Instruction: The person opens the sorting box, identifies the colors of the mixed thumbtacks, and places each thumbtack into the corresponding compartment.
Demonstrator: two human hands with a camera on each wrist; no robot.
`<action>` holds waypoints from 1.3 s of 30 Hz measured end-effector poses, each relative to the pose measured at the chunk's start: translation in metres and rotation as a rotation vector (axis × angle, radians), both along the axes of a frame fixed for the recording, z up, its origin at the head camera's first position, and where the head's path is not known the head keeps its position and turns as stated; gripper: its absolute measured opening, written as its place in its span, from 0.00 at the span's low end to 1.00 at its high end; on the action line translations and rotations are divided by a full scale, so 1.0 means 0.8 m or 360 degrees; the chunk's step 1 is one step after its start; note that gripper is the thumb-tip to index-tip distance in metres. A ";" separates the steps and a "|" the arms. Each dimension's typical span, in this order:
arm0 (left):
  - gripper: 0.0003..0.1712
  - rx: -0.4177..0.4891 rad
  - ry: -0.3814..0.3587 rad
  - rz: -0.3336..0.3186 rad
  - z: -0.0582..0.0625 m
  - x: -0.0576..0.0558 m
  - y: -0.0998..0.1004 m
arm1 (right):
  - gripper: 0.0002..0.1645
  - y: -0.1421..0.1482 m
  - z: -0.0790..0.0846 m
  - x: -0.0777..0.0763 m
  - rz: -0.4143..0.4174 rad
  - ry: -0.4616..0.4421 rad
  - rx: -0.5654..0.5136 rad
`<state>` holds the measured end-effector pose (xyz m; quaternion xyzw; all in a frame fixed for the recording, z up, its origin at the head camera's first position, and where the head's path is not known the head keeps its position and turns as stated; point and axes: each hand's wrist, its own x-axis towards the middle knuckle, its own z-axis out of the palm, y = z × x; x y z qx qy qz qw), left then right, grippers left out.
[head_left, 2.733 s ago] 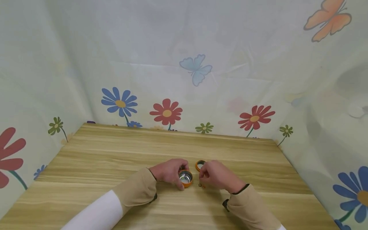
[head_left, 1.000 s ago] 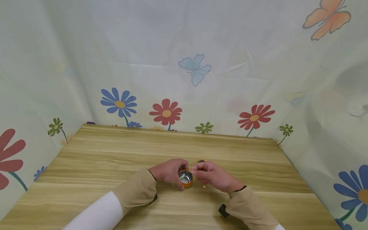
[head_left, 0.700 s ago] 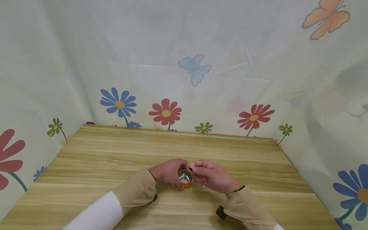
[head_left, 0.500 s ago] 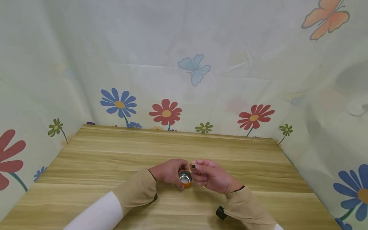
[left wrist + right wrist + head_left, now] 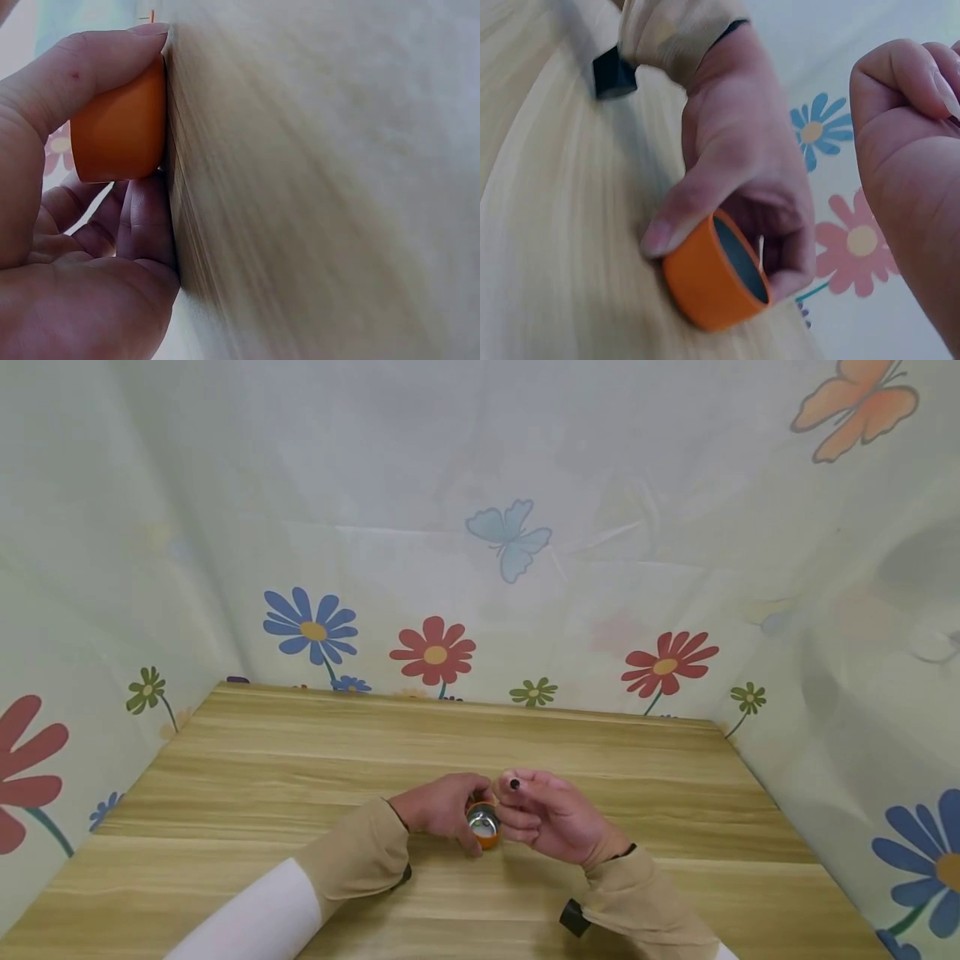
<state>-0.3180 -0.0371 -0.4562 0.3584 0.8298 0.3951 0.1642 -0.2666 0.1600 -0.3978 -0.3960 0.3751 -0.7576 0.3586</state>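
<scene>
A small orange tin (image 5: 483, 842) with a shiny metal inside stands uncovered on the table. My left hand (image 5: 444, 810) grips it from the left side. In the left wrist view, the thumb lies over one side of the orange wall (image 5: 120, 135) and fingers curl at the other. Small round marks show at the tin's bottom, too small to identify. Just right of the tin and above the table, my right hand (image 5: 558, 818) pinches a small round black piece (image 5: 514, 784) between thumb and finger. In the right wrist view, that hand (image 5: 907, 142) is cut off by the frame edge.
The wood-grain table (image 5: 315, 735) stretches out around both hands. Behind it and at the sides hangs a pale cloth (image 5: 360, 560) printed with flowers and butterflies. A black block (image 5: 575, 917) sits at the right cuff.
My right hand has come up from the table to beside the tin, then turned so the black piece shows. It now covers the orange lid seen earlier. The left hand stays on the tin.
</scene>
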 end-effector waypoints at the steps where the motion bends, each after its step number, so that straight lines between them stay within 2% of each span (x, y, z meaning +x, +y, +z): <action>1: 0.32 -0.0007 -0.0013 0.0013 0.001 0.000 0.000 | 0.16 -0.001 0.002 0.001 0.0006 0.0005 -0.0013; 5: 0.32 -0.0017 -0.0025 0.0034 0.003 0.001 0.001 | 0.14 -0.006 0.011 0.007 0.0044 0.0018 -0.0057; 16: 0.32 0.0009 0.0027 -0.0018 0.004 0.002 0.001 | 0.13 -0.016 0.020 0.019 0.0123 0.0045 -0.0172; 27: 0.33 -0.0038 0.0013 0.0013 0.006 0.002 0.000 | 0.13 -0.019 0.023 0.023 0.0089 0.0017 -0.0161; 35: 0.32 0.0015 -0.0011 -0.0039 0.006 0.002 0.001 | 0.12 -0.017 0.017 0.020 0.0064 -0.0037 -0.0200; 39: 0.33 0.0010 -0.0001 -0.0028 0.008 0.002 0.000 | 0.12 -0.017 0.016 0.018 0.0064 -0.0058 -0.0221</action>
